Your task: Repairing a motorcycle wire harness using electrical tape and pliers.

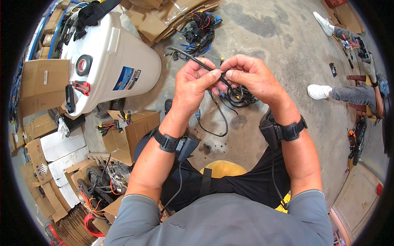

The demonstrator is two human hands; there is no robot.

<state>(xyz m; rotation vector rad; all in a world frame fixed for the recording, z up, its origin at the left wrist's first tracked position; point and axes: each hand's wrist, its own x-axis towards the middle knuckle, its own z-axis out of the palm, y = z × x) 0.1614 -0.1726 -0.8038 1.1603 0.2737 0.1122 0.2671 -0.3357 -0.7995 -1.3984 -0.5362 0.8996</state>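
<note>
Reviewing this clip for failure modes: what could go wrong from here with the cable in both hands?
1. The black cable is pinched only by fingertips of the left hand and right hand; it might slip.
2. The wire bundle hanging below the right hand could snag or tangle.
3. Loose harnesses on the floor are a possible trip hazard.

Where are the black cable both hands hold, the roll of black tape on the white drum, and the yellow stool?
black cable [196,61], head view, sleeved stretch above left thumb.
roll of black tape [83,64], head view, ring's outer band.
yellow stool [223,168], head view, seat top between the knees.
</note>
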